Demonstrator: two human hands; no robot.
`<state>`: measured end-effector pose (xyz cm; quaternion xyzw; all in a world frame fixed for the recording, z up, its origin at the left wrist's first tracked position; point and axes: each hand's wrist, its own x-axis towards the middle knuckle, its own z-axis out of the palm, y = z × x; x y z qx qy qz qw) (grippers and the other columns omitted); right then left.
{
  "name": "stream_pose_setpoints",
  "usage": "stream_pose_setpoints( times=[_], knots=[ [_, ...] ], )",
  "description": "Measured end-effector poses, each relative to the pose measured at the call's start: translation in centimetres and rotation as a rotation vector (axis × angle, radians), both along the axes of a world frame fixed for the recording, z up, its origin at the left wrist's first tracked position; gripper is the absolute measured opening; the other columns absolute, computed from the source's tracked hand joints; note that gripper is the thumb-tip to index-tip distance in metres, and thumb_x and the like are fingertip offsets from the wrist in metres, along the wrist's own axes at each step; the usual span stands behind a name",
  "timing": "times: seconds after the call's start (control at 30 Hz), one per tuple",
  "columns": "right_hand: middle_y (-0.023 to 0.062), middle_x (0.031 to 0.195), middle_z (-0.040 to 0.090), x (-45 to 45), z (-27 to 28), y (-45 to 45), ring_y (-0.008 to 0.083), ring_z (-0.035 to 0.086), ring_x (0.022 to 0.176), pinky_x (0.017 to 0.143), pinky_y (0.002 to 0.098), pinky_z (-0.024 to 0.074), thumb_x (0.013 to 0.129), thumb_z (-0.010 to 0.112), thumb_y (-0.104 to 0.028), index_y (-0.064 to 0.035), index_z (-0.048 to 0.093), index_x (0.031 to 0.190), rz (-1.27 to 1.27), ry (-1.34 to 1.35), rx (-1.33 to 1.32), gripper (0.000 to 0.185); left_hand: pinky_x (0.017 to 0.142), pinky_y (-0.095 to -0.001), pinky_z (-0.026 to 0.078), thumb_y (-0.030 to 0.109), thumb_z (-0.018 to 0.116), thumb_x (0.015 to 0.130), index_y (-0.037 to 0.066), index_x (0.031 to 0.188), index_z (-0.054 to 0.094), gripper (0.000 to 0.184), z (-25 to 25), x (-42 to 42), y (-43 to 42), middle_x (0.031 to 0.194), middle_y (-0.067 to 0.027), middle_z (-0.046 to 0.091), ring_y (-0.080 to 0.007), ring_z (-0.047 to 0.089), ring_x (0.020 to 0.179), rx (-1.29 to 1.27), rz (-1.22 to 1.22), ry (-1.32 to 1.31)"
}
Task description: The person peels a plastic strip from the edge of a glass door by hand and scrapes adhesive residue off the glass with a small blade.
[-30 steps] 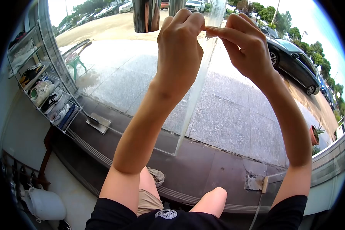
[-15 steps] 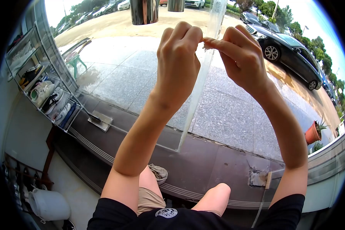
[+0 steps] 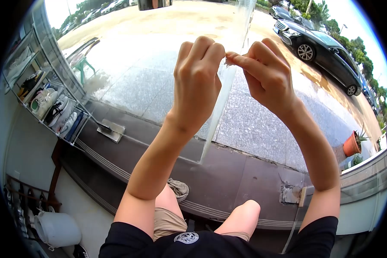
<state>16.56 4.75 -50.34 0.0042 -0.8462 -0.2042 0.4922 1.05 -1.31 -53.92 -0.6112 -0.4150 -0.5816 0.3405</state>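
My left hand point(image 3: 198, 81) is raised in front of a glass pane, with its fingers curled and pinched, back of the hand toward me. Close to it on the right, my right hand point(image 3: 268, 75) is also closed in a pinch. Between the fingertips of both hands is a small pale scrap point(image 3: 228, 62), too small to name. The edge of the glass door point(image 3: 217, 109) runs down just behind the hands. What the left fingertips grip is mostly hidden.
A shoe rack point(image 3: 51, 101) stands at the left, a white bucket point(image 3: 58, 228) at the lower left. A grey cloth point(image 3: 179, 189) lies on the dark step. Outside are a potted plant point(image 3: 351, 144), a green stool point(image 3: 82, 68) and a black car point(image 3: 320, 49).
Both hands have moved lower in the view, still close together. The view has tilted downward, so the metal door handles have mostly slipped out at the top and more of the car shows.
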Motion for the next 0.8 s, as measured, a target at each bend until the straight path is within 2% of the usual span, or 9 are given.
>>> stream_pose_setpoints(
  times=[0.8],
  knots=[
    [0.0017,0.070,0.045,-0.3,-7.9,-0.5,0.0187,0.041,0.065,0.055,0.0307,0.0396,0.072,0.075,0.002,-0.0063,0.076,0.095,-0.031,0.014,-0.062,0.024,0.061,-0.0323,0.045,-0.009,0.070,0.079,0.001,0.079,0.059,0.015,-7.3,-0.2,-0.3,0.082,-0.0048,0.058,-0.0210,0.051,0.071,-0.052,-0.062,-0.001]
  ],
)
